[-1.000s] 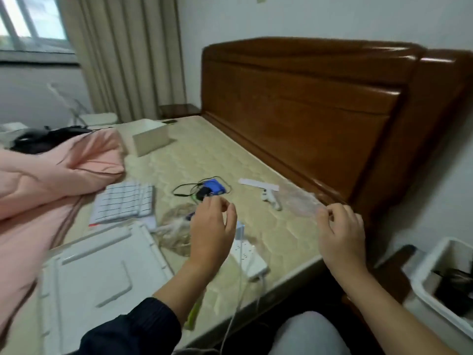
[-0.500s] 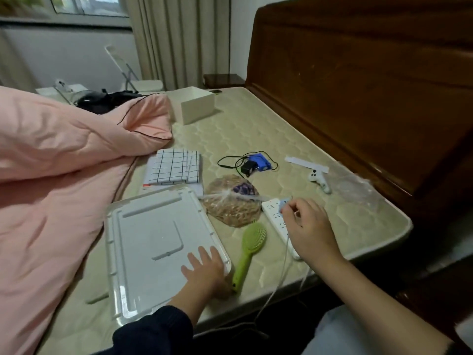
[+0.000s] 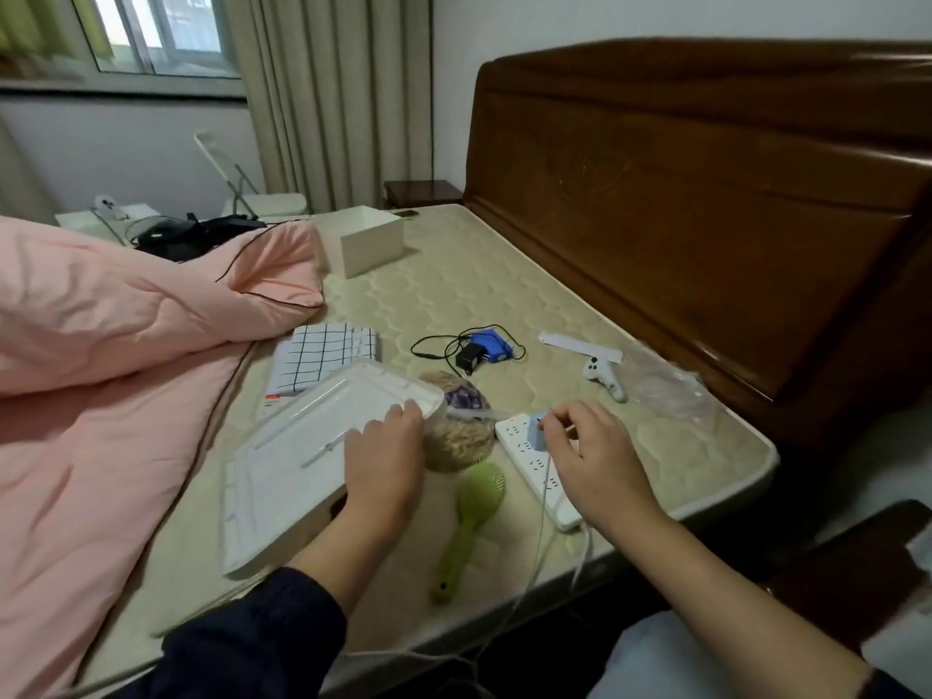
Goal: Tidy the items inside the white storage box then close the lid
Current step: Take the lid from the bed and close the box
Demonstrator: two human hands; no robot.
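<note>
My left hand (image 3: 386, 464) grips the right edge of the white lid (image 3: 312, 446), fingers curled over the rim, so that side tilts up off the mattress (image 3: 484, 285) while the far-left side stays low. The lid is a flat rectangle of hard plastic with rounded corners and raised ribs, and its long axis runs from near my left elbow up toward the headboard (image 3: 706, 194). My right hand (image 3: 600, 461) is just right of the lid, fingers pinching a small pale-blue plug (image 3: 535, 436) seated in the white power strip (image 3: 534, 464) – a long glossy bar lying roughly parallel to the lid's right edge, its thin white cable trailing off the bed.

Between lid and strip sits a clear bag of tan strands (image 3: 461, 436), crinkled and rounded, touching the lid's lifted edge. Just below it lies a green hairbrush (image 3: 471, 522), oval head toward the bag, handle toward me. Beyond the lid – a folded grid-check cloth (image 3: 328, 353), a blue gadget with black cord (image 3: 484, 345), a white controller (image 3: 602, 375), and a pink quilt (image 3: 116, 355) to the lid's left
</note>
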